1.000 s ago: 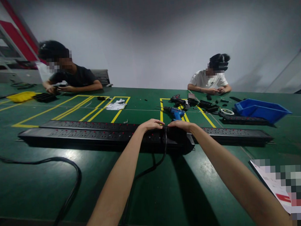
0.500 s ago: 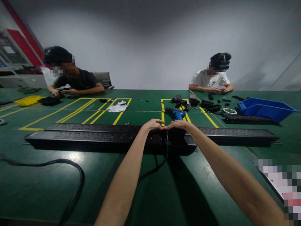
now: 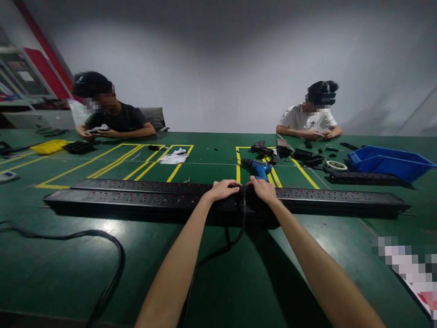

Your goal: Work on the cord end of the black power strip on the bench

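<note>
Two long black power strips (image 3: 122,200) lie side by side across the table, their tops lined with sockets and small red marks. My left hand (image 3: 223,188) rests over the nearer strip, its fingers bent and closed at the black cord plug (image 3: 244,189). On the plug's other side, my right hand (image 3: 264,189) curls its fingers over the strip; their tips are partly hidden. From between the hands a black cable (image 3: 238,237) hangs down the strip's front and runs to the table, passing behind my left forearm.
Beyond the strips lie a blue power drill (image 3: 256,167), a darker drill (image 3: 261,148), a tape roll (image 3: 336,165) and a blue bin (image 3: 390,163). Another thick cable (image 3: 114,244) curves at front left. A yellow tray (image 3: 49,146) sits far left. Two people sit opposite.
My hands were raised with fingertips meeting at the plug. Now they are lower on the strip and slightly apart, the right one shifted right. The view has tilted a little.
</note>
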A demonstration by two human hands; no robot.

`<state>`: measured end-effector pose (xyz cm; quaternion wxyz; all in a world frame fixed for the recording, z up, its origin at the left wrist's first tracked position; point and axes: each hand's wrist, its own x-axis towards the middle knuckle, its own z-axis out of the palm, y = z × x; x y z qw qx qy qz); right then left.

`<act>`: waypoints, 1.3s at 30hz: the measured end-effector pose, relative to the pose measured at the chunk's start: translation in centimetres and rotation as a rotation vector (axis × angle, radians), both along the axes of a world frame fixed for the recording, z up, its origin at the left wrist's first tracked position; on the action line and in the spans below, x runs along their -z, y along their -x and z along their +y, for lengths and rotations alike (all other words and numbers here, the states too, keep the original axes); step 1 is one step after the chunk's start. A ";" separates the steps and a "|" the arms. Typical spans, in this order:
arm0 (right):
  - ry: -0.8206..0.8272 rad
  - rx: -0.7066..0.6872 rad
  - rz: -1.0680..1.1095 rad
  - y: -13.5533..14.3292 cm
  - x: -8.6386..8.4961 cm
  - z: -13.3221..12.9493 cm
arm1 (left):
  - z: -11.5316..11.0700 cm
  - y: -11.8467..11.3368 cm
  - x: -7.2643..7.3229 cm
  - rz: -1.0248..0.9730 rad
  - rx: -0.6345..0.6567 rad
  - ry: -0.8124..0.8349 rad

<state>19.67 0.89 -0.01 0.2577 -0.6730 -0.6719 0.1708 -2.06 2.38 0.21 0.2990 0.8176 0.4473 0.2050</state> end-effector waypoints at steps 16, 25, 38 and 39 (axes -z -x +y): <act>-0.416 0.191 0.780 -2.4 1.9 1.6 | -2.6 -1.2 -0.2 0.088 -0.145 -0.261; -0.306 0.152 0.194 -1.7 1.0 0.0 | -3.3 -1.8 -0.3 0.206 -0.145 -0.375; -0.375 0.029 -0.087 -0.6 0.9 -1.2 | -3.5 -2.1 -0.4 0.265 -0.169 -0.366; -0.425 0.023 0.002 -0.8 0.9 -1.0 | -3.5 -2.1 -0.4 0.268 -0.169 -0.362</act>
